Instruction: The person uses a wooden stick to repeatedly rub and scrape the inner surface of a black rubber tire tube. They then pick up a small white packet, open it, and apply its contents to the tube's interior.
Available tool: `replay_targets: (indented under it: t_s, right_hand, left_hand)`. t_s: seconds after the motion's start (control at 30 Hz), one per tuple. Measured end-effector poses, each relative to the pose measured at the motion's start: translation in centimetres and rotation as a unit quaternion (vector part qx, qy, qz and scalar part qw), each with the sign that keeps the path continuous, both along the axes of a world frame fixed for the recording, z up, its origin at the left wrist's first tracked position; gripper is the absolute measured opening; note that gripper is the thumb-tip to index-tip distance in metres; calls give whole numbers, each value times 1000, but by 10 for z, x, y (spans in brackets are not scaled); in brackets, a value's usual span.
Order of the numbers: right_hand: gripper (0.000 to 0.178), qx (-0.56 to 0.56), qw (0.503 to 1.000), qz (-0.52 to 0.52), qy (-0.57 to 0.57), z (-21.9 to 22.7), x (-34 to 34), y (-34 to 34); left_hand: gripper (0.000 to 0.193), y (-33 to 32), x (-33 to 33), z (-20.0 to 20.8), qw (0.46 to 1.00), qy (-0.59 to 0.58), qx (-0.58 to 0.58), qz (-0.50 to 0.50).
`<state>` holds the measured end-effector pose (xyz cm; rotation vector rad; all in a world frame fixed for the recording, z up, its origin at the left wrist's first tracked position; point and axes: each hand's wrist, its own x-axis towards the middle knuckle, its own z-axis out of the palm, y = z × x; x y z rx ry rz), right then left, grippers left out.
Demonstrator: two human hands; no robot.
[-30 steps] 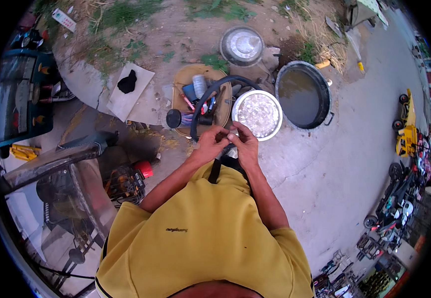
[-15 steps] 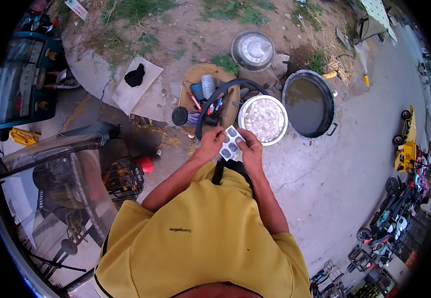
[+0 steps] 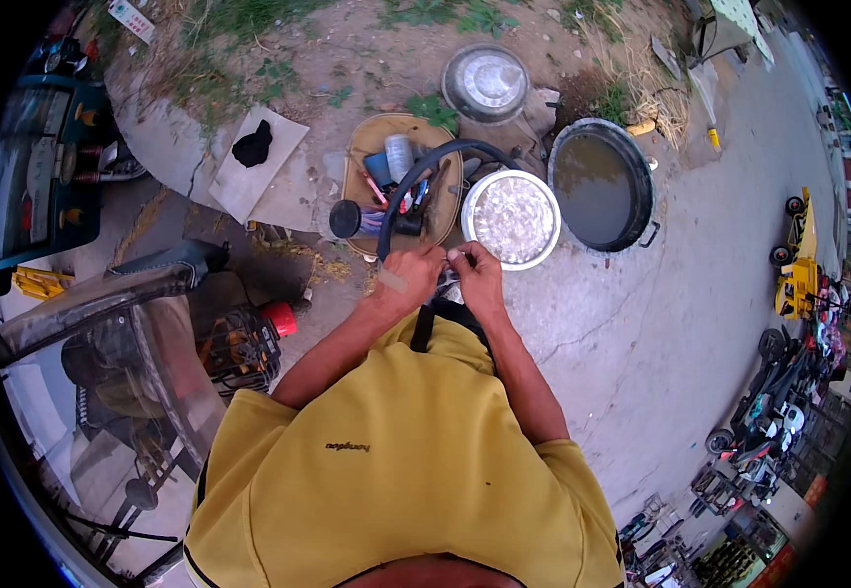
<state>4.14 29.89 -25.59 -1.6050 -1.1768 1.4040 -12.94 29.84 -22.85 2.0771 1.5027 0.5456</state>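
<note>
Close to my waist, my left hand (image 3: 410, 270) and my right hand (image 3: 477, 276) meet with fingertips pinched together. They hold a sheet of grey patches (image 3: 448, 285), tipped so that only a little of it shows between and below the fingers. An adhesive plaster (image 3: 392, 281) is stuck on the left hand. Just beyond the hands, a black rubber tube (image 3: 421, 167) arches over a tan tool tray (image 3: 359, 162) toward a white basin (image 3: 545, 257) of bright, rippled contents. In the tray lie a metallic can (image 3: 399, 155) and several small tools.
A dark tub of murky water (image 3: 597, 181) stands right of the basin, with an overturned metal basin (image 3: 485, 84) behind. A black cloth (image 3: 252, 144) lies on a pale board (image 3: 274, 176). Left is a vehicle with a clear windshield (image 3: 102, 412); parked motorbikes (image 3: 774, 392) line the far right.
Both hands have turned inward and come closer together, tilting the patch sheet from face-up to mostly hidden. The whole view has shifted slightly.
</note>
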Motion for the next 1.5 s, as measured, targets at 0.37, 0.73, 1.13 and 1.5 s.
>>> replay_targets:
  t_s: [0.37,0.73,1.13,1.5]
  right_hand:
    - [13,-161,863,-259,403,-18,-14,-12]
    - [15,44,985,-79,148,-2,-8,-7]
    - [4,-83,852,-350,380,-90,44,-13]
    - [27,-110,847,-492,165,-100,132,-152]
  left_hand:
    - [11,-15,11,0,985,-75,155,16]
    - [29,4,-6,-17,901,-276,-329,61]
    - [26,-19,11,-26,950,-152,-244,124]
    - [74,96,-59,-146,978,-11,-139,157]
